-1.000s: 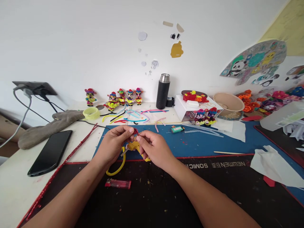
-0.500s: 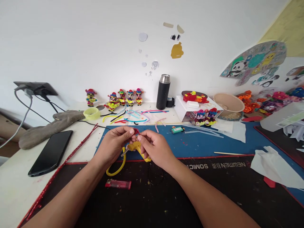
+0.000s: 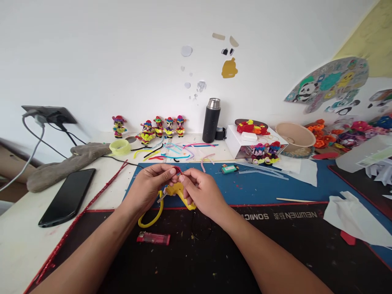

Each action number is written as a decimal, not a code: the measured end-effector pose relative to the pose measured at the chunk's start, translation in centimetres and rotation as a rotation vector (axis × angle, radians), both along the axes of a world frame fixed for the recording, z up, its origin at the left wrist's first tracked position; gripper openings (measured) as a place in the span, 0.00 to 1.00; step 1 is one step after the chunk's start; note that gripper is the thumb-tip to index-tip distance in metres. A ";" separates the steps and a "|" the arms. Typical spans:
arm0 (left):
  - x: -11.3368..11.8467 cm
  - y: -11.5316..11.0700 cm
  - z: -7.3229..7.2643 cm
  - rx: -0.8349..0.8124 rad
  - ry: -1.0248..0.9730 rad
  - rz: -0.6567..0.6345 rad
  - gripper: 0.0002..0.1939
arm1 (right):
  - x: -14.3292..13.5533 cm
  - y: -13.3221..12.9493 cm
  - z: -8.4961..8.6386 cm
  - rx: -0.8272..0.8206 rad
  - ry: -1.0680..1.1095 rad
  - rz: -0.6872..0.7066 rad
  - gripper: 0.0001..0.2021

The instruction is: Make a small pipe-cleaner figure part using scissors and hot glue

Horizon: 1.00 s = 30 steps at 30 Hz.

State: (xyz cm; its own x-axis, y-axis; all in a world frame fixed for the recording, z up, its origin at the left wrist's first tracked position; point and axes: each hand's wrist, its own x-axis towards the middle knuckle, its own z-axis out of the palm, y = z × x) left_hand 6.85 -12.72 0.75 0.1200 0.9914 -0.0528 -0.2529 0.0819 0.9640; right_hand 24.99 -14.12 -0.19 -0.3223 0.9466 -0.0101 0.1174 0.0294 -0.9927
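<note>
Near the left edge of the worktop point(image 3: 18, 237) lies a black phone point(image 3: 67, 198). Just right of it, a bundle of long red glitter stems point(image 3: 97, 195) slants toward the worktop's far edge; they look like fuzzy wire, light and springy.

Further right, a pink lighter point(image 3: 154, 238) lies on the black mat point(image 3: 171, 269). Above the blue mat point(image 3: 220, 192), toward that mat's left edge, the left hand point(image 3: 147, 181) has a narrow grip, thumb and forefinger pinched on a short red stem point(image 3: 177, 168). The short red stem arches up between the two hands, held clear of the mat. It should weigh next to nothing: soft and fluffy outside, probably with a thin wire core that bends readily and keeps its bend. Fingertips ought to grip well on the fuzz, and it seems hard to break, though hard pinching could flatten the pile and a cut end may prick. Close to each end is likely the best hold, leaving the middle free to curve.

At the other end, the right hand point(image 3: 200, 188) also has a narrow grip, thumb against forefinger on the stem. Below the fingers sits a yellow tool point(image 3: 175, 188), perhaps a glue gun, partly hidden by the right hand. Nearer the blue mat's right edge are a thin stick point(image 3: 294, 200) and crumpled white paper point(image 3: 355, 216).
</note>
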 end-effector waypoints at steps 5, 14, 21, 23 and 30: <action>0.1 0.0 0.1 0.003 0.000 0.008 0.15 | 0.0 0.0 -0.1 -0.006 0.007 -0.006 0.11; 0.1 0.1 -0.1 0.000 -0.012 0.008 0.15 | 0.0 0.0 -0.2 0.006 0.009 -0.010 0.11; 0.2 0.1 0.0 -0.005 -0.023 0.011 0.14 | 0.0 0.0 -0.2 0.002 -0.002 -0.014 0.11; 0.2 0.1 0.0 -0.008 -0.025 0.010 0.14 | 0.0 0.0 -0.2 0.007 -0.006 -0.015 0.11; 0.2 0.1 -0.1 -0.011 -0.030 0.002 0.14 | 0.0 -0.1 0.0 0.017 -0.029 -0.015 0.12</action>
